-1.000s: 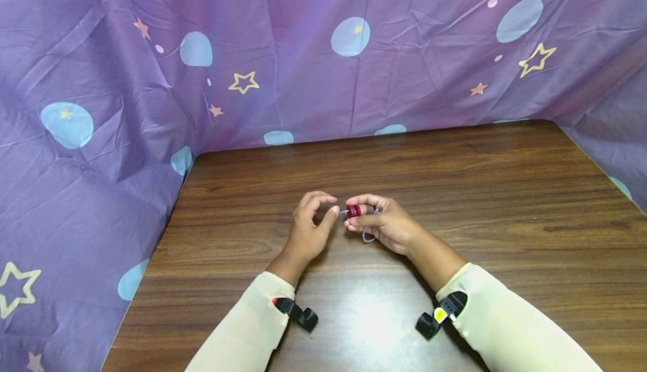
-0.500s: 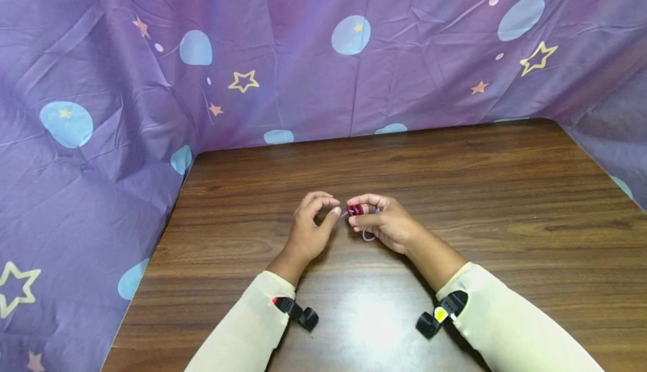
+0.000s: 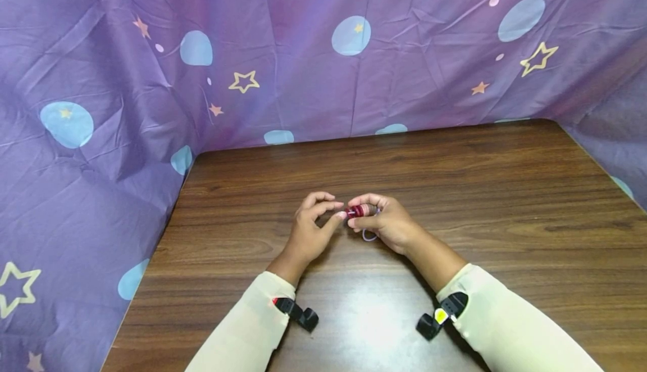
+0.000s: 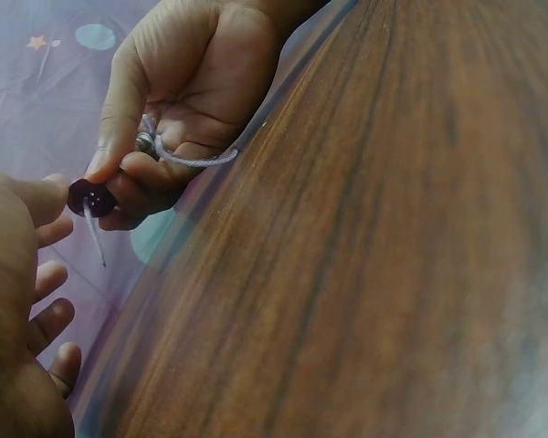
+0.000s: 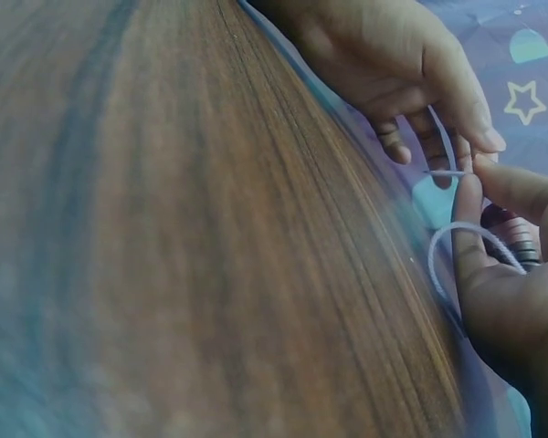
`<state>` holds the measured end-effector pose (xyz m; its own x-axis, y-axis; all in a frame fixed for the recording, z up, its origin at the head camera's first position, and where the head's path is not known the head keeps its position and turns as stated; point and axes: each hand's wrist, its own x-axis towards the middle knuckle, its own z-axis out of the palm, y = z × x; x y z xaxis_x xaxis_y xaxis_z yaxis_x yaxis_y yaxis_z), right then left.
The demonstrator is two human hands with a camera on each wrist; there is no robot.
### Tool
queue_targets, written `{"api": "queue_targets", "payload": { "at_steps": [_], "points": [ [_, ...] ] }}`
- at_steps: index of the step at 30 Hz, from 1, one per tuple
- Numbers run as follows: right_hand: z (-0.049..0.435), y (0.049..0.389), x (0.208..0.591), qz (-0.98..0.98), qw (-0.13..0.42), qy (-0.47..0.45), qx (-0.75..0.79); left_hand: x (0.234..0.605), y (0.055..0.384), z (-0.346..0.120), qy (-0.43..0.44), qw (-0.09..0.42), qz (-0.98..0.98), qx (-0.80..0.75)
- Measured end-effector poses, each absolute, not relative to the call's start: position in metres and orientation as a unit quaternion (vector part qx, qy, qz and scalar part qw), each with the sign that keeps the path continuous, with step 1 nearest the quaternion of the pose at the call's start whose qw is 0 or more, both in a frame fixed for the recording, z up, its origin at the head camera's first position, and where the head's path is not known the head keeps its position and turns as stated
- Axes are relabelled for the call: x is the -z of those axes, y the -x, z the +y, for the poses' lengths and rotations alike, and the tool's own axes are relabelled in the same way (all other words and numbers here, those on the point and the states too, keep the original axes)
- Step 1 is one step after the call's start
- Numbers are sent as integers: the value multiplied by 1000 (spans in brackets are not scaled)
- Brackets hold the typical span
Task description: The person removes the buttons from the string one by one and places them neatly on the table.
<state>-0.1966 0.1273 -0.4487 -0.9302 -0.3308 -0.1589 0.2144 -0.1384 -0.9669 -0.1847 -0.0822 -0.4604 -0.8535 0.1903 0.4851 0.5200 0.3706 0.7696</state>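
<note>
Several round buttons sit stacked on a lilac cord; most are dark red (image 3: 360, 211), with pink and grey ones further along. My right hand (image 3: 391, 223) grips this stack between thumb and fingers. At its left end, my left hand (image 3: 312, 228) has thumb and forefinger at the edge of the end button (image 4: 91, 197), seemingly pinching it; the forefinger's contact is partly hidden. Four-holed and dark, that button shows the cord's short free end (image 4: 95, 239) hanging from its face. The cord's loop (image 5: 438, 260) droops below my right palm.
Both hands are above a brown wood-grain table (image 3: 253, 175). A purple cloth (image 3: 303, 51) printed with stars and blue ovals hangs behind it and at both sides. Black wrist cameras (image 3: 428, 325) jut inward from the cream sleeves (image 3: 237, 327).
My left thumb and fingers have moved slightly right, reaching the end of the stack. The end button now stands nearer the left thumb. My right hand keeps its grip almost unmoved.
</note>
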Motion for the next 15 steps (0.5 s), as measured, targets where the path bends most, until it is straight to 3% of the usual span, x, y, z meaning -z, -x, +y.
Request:
{"api": "queue_targets", "payload": {
  "at_steps": [15],
  "points": [
    [128,196,448,667,159,51,726,460,184,-83,208,143,-828,501]
  ]
}}
